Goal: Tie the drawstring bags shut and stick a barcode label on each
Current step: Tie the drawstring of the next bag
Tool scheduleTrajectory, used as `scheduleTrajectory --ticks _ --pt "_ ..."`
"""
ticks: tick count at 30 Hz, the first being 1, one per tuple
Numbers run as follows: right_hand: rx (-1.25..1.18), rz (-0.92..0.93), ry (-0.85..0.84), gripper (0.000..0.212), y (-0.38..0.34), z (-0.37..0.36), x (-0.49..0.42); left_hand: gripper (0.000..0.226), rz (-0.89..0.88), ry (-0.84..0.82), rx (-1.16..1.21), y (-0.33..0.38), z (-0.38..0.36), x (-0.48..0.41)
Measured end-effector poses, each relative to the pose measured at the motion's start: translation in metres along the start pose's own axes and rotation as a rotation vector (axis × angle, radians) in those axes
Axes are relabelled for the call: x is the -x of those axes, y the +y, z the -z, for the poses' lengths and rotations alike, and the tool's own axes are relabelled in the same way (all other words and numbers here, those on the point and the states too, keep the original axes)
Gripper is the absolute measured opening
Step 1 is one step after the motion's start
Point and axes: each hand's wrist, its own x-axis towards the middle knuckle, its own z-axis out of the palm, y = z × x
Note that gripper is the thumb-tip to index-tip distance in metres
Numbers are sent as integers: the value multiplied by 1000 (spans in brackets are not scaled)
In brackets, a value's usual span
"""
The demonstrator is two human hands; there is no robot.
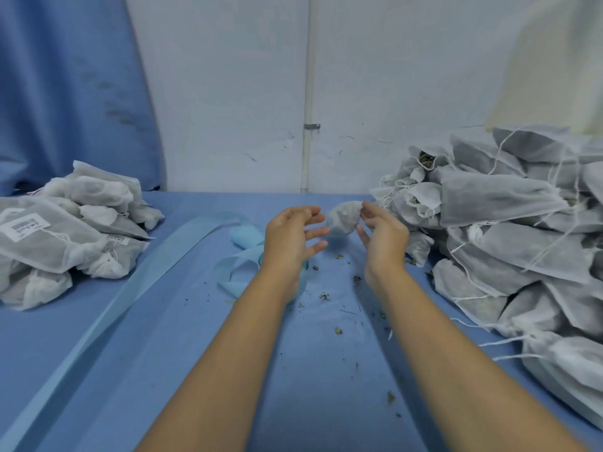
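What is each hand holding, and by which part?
The right hand pinches a small grey-white fabric bag at its right end; the left hand, fingers spread beside it, holds nothing.

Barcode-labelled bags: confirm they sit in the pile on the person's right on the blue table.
Not right. The head view shows the barcode-labelled bags in the pile on the person's left on the blue table.

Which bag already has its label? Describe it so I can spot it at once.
Look at the smaller pile of bags on the left of the blue table. On its front, by the picture's left edge, lies a flat grey bag. Only it shows a whole white barcode label face up; the others show a sliver or none.
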Motion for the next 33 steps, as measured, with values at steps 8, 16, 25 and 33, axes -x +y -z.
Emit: scheduleTrajectory --ticks 8,16,25,33 --pt "-277 -71 99 30 2 11 57 28 53 -22 -87 -23 5 34" --pt "30 -184 -12 20 11 20 69 38 -280 -83 -266 -35 26 49" --pt "160 24 -165 23 15 24 76 44 -356 -49 -435 -46 32 50" --pt "450 156 -130 38 26 32 72 10 -494 117 -495 -48 30 53"
